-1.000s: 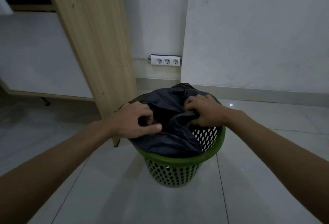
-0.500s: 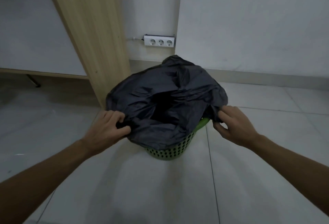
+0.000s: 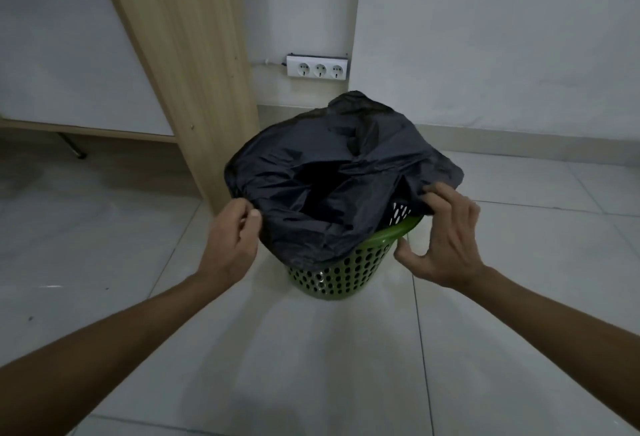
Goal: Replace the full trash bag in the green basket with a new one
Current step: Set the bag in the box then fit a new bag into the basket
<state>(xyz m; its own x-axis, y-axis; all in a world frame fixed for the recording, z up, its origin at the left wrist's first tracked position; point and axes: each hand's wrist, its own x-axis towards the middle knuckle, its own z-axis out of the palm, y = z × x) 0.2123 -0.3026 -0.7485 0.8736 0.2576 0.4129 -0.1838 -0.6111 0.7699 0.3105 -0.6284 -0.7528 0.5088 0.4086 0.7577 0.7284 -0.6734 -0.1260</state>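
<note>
Pale tiled floor (image 3: 311, 366) fills the lower view, with a white wall (image 3: 485, 37) and a low baseboard (image 3: 519, 137) behind. Light wooden panel (image 3: 187, 54) stands at the left, reaching the floor just behind and left of the basket.

Black trash bag (image 3: 346, 165) sits in the green basket (image 3: 332, 276), mouth open, dark hollow in the middle. Its edge is folded over the near and left rim and hangs partway down the perforated wall. At the far side the plastic bunches up above the rim. On the right the green rim is bare and the bag edge is lifted off it. The basket stands upright on the floor, between the two forearms and ahead of both hands.

Left hand (image 3: 232, 241) is at the basket's left side, pinching the bag's edge between thumb and curled fingers. Right hand (image 3: 446, 238) is at the right side, fingers hooked over the lifted bag edge, thumb spread away below, near the bare rim; cannot tell if the thumb touches it.

White three-outlet power strip (image 3: 317, 68) is on the wall above the basket, well apart from it.
</note>
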